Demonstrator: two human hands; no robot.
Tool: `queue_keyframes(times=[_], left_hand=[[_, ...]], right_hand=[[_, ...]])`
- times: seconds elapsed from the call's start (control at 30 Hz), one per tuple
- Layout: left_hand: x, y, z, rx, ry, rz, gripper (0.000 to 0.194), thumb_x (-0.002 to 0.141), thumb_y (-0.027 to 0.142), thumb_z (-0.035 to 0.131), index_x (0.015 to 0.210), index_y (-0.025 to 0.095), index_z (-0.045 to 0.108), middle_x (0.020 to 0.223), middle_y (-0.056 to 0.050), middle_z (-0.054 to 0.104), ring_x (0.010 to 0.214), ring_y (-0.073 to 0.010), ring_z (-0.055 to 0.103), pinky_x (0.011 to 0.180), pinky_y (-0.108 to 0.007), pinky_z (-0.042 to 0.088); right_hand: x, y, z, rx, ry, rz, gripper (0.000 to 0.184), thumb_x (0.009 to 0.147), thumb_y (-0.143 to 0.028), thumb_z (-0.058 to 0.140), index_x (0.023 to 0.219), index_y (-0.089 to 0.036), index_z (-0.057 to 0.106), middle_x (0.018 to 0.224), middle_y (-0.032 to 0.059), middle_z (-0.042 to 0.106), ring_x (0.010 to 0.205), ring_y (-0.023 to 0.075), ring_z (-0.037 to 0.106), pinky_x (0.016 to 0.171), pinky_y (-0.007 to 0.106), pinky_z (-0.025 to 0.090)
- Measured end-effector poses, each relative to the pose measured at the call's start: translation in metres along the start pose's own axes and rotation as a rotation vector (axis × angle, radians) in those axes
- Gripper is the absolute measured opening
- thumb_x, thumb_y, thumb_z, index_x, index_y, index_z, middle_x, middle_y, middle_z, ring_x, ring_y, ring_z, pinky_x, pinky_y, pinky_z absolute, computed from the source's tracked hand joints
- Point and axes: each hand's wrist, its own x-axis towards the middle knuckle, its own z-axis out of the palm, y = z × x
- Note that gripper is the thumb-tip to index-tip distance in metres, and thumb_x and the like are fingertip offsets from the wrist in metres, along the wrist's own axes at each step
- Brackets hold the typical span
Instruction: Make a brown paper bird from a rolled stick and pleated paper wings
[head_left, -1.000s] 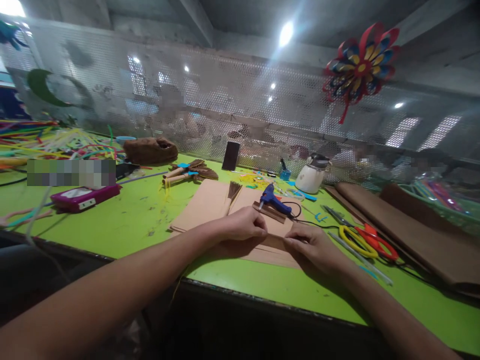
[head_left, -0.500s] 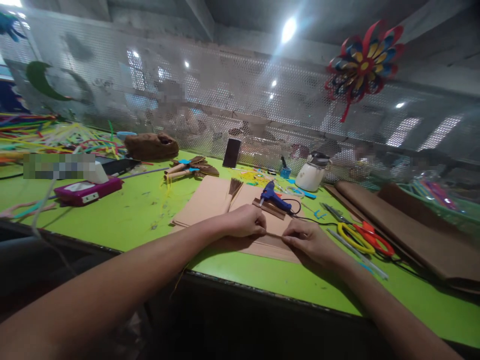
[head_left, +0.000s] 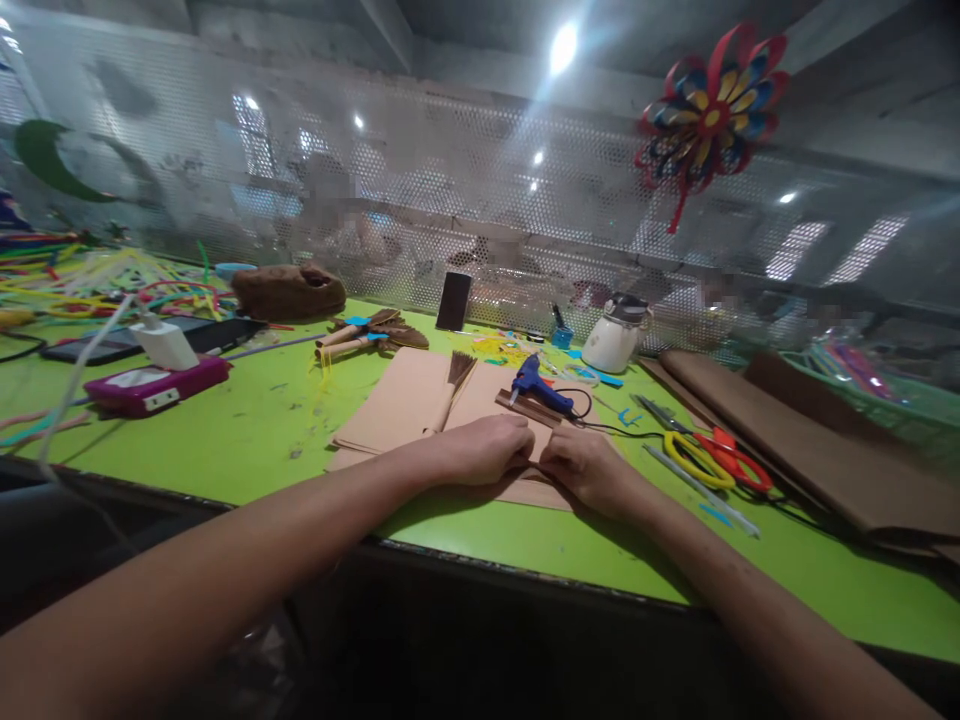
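Note:
My left hand (head_left: 501, 446) is closed, its fingertips pinching a brown paper strip (head_left: 535, 472) low over a stack of tan paper sheets (head_left: 390, 400). Close beside it, my right hand (head_left: 589, 462) is also closed on the strip, which my fingers largely hide. Just beyond my hands, a blue glue gun (head_left: 541, 388) lies across a folded brown piece (head_left: 529, 408). On the sheets, behind my left forearm, rests a paper stick with a brown fringed end (head_left: 457, 372).
Scissors with yellow and orange handles (head_left: 720, 462) and a brown paper roll (head_left: 795, 440) lie to the right. A white kettle-like jug (head_left: 611, 345), a propped phone (head_left: 454, 300) and yellow scraps stand farther back. At left is a purple power strip (head_left: 157, 388) with a plugged-in charger.
My right hand has moved left, closing the gap between my two hands, and its fingers are more curled. The strip between them shows less. The view has shifted slightly.

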Motion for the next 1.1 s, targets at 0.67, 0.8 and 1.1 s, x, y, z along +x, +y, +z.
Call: queue_keyframes(times=[0.67, 0.8, 1.1], left_hand=[[-0.012, 0.018, -0.023, 0.210, -0.103, 0.074, 0.016, 0.085, 0.021, 0.042, 0.084, 0.013, 0.056, 0.086, -0.009, 0.054, 0.080, -0.0187, 0.048, 0.073, -0.030, 0.038], [-0.011, 0.022, -0.022, 0.230, -0.098, 0.110, 0.019, 0.087, 0.023, 0.041, 0.081, 0.013, 0.057, 0.082, -0.008, 0.053, 0.079, -0.0191, 0.047, 0.073, -0.030, 0.037], [-0.006, 0.014, -0.024, -0.029, -0.067, -0.121, 0.013, 0.075, 0.018, 0.048, 0.071, 0.015, 0.060, 0.075, -0.007, 0.057, 0.070, -0.0171, 0.049, 0.064, -0.029, 0.035]], right_hand=[[-0.030, 0.002, -0.020, -0.093, -0.115, 0.056, 0.009, 0.083, -0.016, 0.048, 0.075, -0.019, 0.050, 0.078, 0.0042, 0.053, 0.070, 0.0159, 0.048, 0.063, 0.028, 0.039], [-0.036, -0.005, -0.021, -0.179, -0.130, 0.040, 0.010, 0.086, -0.015, 0.044, 0.081, -0.017, 0.052, 0.082, 0.0067, 0.053, 0.074, 0.0175, 0.048, 0.065, 0.030, 0.040], [-0.032, -0.021, -0.024, -0.481, -0.145, -0.142, 0.020, 0.087, -0.014, 0.042, 0.072, -0.016, 0.053, 0.073, 0.0084, 0.052, 0.072, 0.0214, 0.045, 0.061, 0.034, 0.036]])
